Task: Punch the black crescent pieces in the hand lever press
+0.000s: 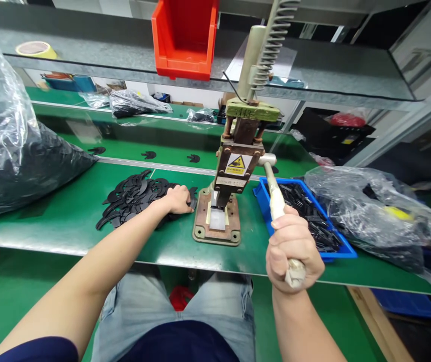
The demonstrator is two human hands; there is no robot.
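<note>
A hand press (pixel 240 161) with a warning label stands on the green table (pixel 177 246), its tall spring rising above. My right hand (pixel 294 251) is wrapped round the press's taped lever (pixel 275 196). To the left of the press base (pixel 202 226), my left hand (pixel 179 199) is closed at the right edge of a pile of flat black curved parts (pixel 132 196). Its fingers pinch a black part (pixel 192 197) beside the base. A pale plate (pixel 217 219) lies on the base below the ram.
A blue tray (pixel 341 241) of thin black parts sits right of the press. Plastic bags flank the work area, left (pixel 22 156) and right (pixel 381 201). Behind, single black parts lie on a green strip (pixel 124 146). A red bin (pixel 184 70) overhangs the shelf.
</note>
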